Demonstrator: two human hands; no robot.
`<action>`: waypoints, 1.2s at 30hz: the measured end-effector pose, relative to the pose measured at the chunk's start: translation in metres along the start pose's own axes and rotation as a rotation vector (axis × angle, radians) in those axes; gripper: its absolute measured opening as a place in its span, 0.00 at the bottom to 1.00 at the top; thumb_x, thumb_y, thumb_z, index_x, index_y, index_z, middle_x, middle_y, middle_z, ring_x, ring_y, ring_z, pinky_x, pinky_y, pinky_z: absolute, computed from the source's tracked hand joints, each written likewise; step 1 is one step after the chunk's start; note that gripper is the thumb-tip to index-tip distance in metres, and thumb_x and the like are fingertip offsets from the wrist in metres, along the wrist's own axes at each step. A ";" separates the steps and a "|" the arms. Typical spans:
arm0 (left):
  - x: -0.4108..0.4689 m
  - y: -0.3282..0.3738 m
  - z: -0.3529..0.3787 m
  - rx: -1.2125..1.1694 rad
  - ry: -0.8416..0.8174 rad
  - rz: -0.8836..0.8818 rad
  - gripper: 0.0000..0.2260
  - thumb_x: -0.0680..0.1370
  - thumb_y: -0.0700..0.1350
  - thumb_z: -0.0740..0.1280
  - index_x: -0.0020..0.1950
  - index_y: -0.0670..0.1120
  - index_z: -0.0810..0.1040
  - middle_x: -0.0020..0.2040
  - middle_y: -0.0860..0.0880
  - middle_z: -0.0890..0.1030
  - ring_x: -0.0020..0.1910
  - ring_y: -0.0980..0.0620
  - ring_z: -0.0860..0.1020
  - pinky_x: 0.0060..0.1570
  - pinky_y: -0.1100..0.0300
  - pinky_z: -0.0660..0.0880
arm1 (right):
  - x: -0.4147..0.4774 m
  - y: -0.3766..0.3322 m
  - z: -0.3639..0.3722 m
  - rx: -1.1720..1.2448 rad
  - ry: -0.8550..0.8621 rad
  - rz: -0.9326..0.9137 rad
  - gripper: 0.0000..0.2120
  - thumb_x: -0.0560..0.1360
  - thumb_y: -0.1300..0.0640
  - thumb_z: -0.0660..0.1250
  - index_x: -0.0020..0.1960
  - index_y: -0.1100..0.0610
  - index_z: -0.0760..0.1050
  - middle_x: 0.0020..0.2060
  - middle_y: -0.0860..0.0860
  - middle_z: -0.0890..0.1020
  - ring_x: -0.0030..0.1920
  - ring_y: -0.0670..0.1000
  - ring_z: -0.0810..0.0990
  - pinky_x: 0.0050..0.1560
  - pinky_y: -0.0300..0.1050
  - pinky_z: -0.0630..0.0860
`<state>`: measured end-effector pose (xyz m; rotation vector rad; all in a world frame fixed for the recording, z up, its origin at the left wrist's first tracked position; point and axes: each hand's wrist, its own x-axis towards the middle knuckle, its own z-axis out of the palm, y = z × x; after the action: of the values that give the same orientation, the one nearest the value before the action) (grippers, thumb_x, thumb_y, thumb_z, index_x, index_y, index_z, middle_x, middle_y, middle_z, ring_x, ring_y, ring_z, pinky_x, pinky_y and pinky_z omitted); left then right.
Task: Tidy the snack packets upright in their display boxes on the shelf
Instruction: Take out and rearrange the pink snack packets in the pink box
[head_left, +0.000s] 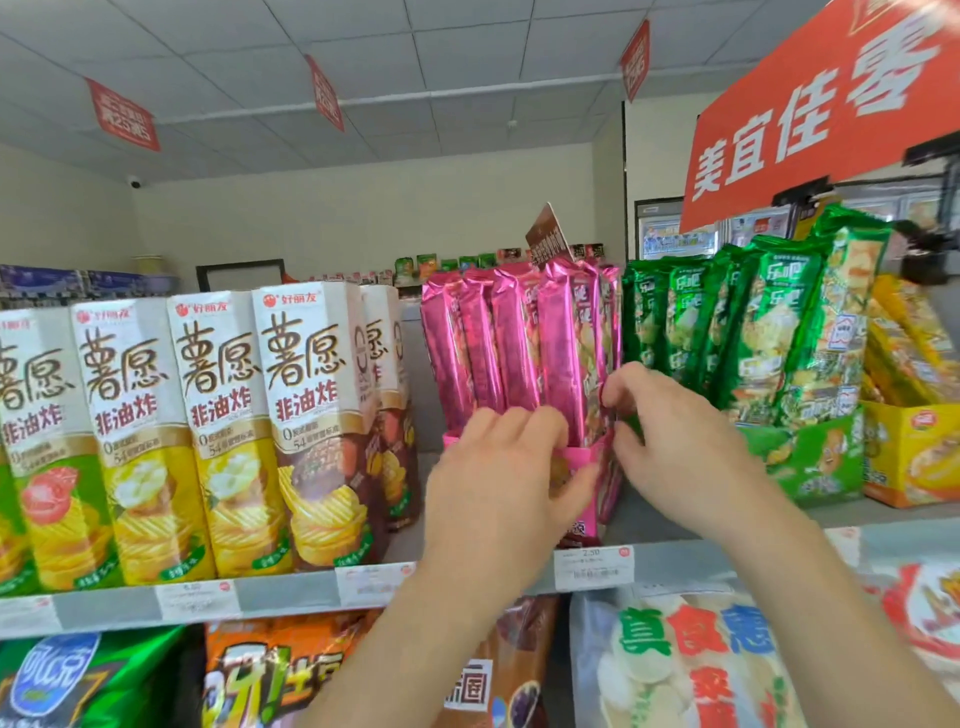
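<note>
Your left hand (498, 467) grips the front wall of the pink display box (576, 457) at the front edge of the shelf (291, 597); your right hand (680, 436) pinches the rightmost pink packets (561, 338) low down. Their long axis stands nearly upright just behind both hands, your right nearer.
</note>
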<state>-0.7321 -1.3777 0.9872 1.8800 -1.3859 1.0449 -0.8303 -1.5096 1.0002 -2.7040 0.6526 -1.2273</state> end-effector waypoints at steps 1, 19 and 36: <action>-0.002 0.000 0.004 0.000 0.012 -0.013 0.14 0.72 0.61 0.66 0.43 0.51 0.76 0.39 0.54 0.78 0.43 0.50 0.75 0.33 0.53 0.75 | -0.002 0.000 0.001 -0.021 0.002 -0.010 0.09 0.76 0.61 0.62 0.53 0.50 0.68 0.49 0.49 0.76 0.47 0.53 0.77 0.46 0.52 0.74; -0.017 -0.044 -0.027 -0.173 -0.114 -0.222 0.13 0.74 0.43 0.73 0.44 0.53 0.69 0.40 0.53 0.81 0.41 0.50 0.81 0.40 0.51 0.79 | -0.011 -0.001 -0.020 -0.337 0.020 -0.135 0.19 0.76 0.44 0.66 0.65 0.45 0.71 0.60 0.45 0.75 0.61 0.52 0.72 0.54 0.53 0.73; -0.004 -0.013 -0.003 0.151 -0.061 0.141 0.13 0.69 0.41 0.76 0.52 0.45 0.82 0.46 0.47 0.80 0.46 0.43 0.77 0.37 0.51 0.78 | -0.011 0.008 -0.008 -0.487 -0.090 -0.251 0.26 0.76 0.60 0.67 0.69 0.47 0.60 0.56 0.47 0.76 0.59 0.53 0.71 0.49 0.48 0.70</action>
<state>-0.7206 -1.3695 0.9850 1.9585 -1.5306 1.1998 -0.8456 -1.5110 0.9957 -3.3091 0.6934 -1.1004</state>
